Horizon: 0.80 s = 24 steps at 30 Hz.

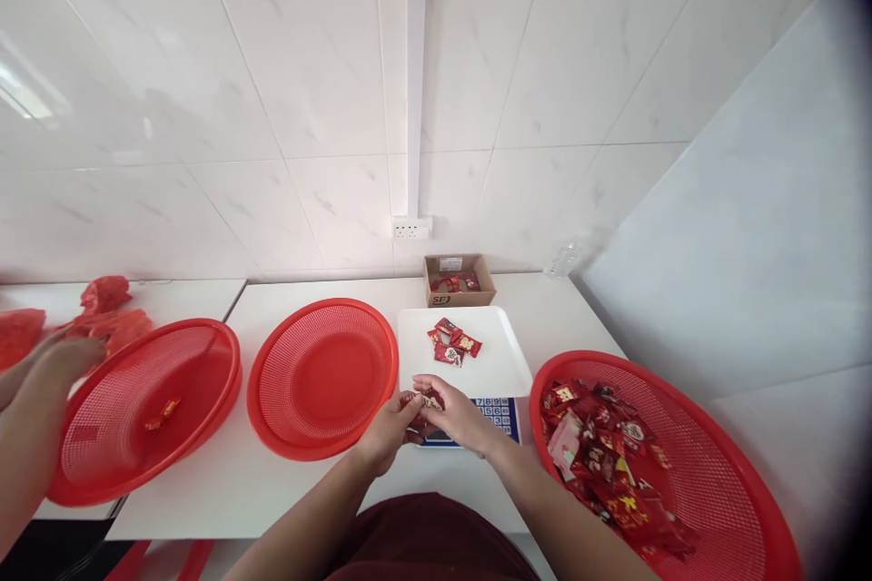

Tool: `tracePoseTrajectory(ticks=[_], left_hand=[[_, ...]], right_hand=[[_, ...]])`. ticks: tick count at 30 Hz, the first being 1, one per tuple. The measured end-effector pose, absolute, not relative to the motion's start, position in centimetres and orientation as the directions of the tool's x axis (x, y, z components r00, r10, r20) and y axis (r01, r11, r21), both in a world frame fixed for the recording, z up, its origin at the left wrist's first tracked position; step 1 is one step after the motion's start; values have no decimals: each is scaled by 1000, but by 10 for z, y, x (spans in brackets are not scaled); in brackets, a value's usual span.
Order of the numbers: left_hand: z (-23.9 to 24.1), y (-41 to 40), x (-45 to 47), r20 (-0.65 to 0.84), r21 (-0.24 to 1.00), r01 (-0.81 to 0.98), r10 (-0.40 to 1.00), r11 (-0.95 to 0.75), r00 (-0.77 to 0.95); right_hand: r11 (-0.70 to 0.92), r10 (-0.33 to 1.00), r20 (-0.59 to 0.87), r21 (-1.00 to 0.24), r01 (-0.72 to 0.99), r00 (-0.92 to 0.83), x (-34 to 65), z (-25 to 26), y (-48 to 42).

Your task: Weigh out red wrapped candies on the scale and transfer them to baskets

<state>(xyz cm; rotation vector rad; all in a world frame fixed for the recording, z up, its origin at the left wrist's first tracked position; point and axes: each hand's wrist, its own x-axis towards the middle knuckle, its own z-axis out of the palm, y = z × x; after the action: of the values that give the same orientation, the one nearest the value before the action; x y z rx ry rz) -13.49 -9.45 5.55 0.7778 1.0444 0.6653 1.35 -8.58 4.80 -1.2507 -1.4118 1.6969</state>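
Note:
My left hand [387,429] and my right hand [455,413] meet in front of me, both pinched on a small red candy packet [423,399]. They hover over the near edge of a white scale tray [500,363], where a few red candy packets [453,341] lie. The blue keypad of the scale [499,413] shows under my right hand. A red basket [715,472] full of red wrapped candies [606,463] stands at my right.
An empty red basket [322,377] sits left of the scale. Further left, another red basket [146,408] holds one candy, and another person's hand [64,359] reaches near it. A small cardboard box [459,280] stands by the wall. Red bags [105,309] lie far left.

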Motion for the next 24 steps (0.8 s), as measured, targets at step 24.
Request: tracePoseTrajectory(ticks=[24], left_hand=[[44,-88,-168,-674,531,-435,674,727,304]], right_hand=[[116,978,-26,-762,638,-208,10,29,-56]])
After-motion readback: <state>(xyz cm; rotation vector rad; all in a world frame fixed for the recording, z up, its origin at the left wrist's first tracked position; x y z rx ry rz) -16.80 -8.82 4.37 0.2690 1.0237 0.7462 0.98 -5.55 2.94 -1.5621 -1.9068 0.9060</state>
